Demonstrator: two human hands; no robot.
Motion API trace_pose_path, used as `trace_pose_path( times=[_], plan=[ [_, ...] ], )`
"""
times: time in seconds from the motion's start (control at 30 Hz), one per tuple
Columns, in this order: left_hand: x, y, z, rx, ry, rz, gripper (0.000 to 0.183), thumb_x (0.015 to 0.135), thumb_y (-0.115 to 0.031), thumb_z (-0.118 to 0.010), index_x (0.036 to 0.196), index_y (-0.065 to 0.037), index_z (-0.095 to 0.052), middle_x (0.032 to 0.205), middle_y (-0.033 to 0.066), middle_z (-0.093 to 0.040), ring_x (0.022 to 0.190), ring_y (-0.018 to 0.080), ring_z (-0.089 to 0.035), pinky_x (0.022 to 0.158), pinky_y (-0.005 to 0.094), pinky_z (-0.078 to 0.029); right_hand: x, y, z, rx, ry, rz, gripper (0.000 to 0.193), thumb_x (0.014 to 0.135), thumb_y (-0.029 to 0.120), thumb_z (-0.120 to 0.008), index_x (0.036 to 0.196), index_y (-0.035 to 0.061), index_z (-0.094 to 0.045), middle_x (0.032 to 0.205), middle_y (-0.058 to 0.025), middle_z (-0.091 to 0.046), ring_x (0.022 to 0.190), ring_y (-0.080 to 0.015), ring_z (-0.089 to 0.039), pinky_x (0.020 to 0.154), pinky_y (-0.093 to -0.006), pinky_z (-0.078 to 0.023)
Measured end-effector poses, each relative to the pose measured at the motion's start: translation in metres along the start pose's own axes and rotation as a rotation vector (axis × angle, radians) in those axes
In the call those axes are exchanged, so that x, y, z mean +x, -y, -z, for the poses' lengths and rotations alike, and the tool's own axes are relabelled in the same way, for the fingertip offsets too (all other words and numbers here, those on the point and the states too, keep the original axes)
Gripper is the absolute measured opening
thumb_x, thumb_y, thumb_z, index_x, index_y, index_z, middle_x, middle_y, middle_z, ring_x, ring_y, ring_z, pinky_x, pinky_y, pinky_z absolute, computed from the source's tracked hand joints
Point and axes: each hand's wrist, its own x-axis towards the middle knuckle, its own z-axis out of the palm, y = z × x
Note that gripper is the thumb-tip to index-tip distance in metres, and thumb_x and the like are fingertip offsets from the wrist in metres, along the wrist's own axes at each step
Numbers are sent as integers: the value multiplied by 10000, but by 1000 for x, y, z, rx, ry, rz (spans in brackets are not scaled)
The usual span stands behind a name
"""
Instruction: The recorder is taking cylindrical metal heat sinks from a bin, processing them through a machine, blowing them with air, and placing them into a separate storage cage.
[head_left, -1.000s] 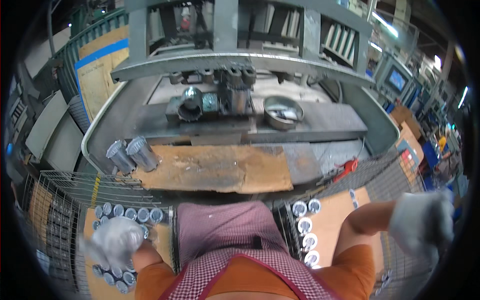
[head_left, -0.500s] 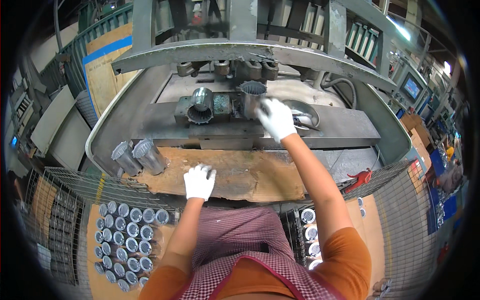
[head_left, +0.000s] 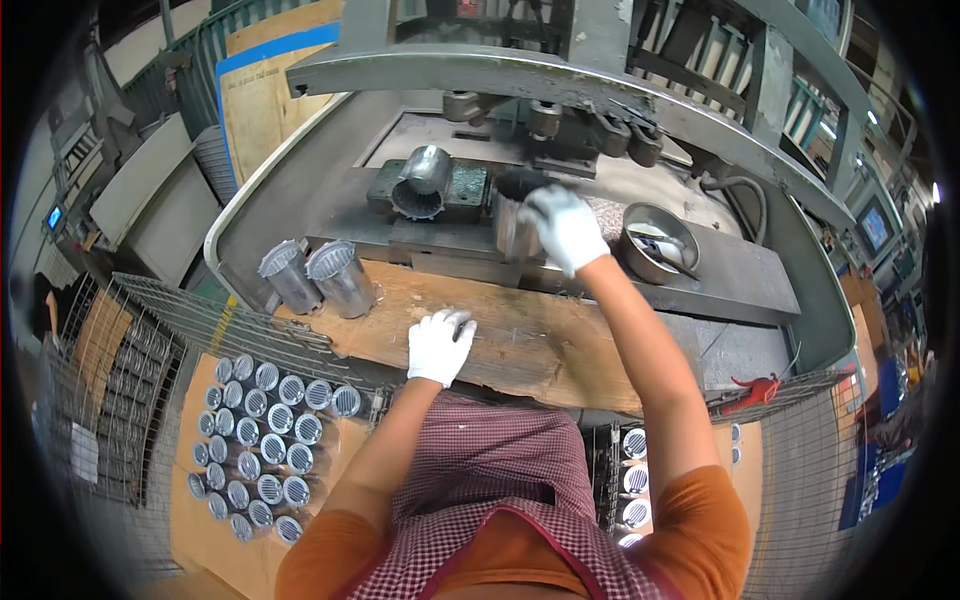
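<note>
My right hand (head_left: 568,228), in a white glove, grips the side of a grey metal cylinder (head_left: 516,230) at the press bed. Its dark upper end and my fingers are smeared by motion. Left of it, a shinier metal cylinder with a toothed rim (head_left: 422,182) lies tilted on the fixture block (head_left: 467,190). My gloved left hand (head_left: 440,346) rests on the wooden board (head_left: 520,335) with nothing in it, fingers spread a little. Two ribbed metal cylinders (head_left: 291,275) (head_left: 342,279) stand together on the board's left end.
A metal bowl (head_left: 660,243) with a dark handle and white stuff inside sits right of my right hand. The press beam (head_left: 500,80) spans above. Wire baskets (head_left: 240,320) hold rows of cylinders (head_left: 272,448) below left. A red-handled tool (head_left: 752,393) hangs at the right rim.
The view has swung, shifting the scene rightward. The cylinder by my right hand has moved nearer, toward the front of the press bed, with the hand on it. My left hand stays on the board.
</note>
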Motion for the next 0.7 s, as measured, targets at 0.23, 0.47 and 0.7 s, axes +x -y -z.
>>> trace_pose_path(
  times=[0.23, 0.47, 0.7],
  plan=[
    [120, 3, 33, -456, -389, 274, 495, 882, -489, -598, 1133, -67, -656, 1142, 189, -626, 1079, 314, -598, 919, 397, -470, -81, 62, -2, 69, 32, 114, 136, 829, 250, -634, 784, 123, -647, 774, -122, -620, 745, -309, -616, 691, -424, -481],
    [201, 5, 32, -15, -281, 336, 507, 809, -509, -613, 908, -23, -719, 967, 213, -675, 913, 373, -646, 834, 439, -504, -119, 94, -3, 170, 152, 2, 280, 823, 339, -651, 995, 119, -671, 964, -116, -664, 834, -305, -650, 738, -392, -512],
    [172, -17, 76, 207, -454, -234, 260, 812, -356, -641, 856, -119, -739, 771, 108, -659, 765, 328, -603, 676, 441, -473, -99, 38, 23, 132, 31, -284, 478, 828, 441, -652, 1163, 102, -625, 1105, -143, -643, 984, -327, -633, 850, -428, -506]
  ],
)
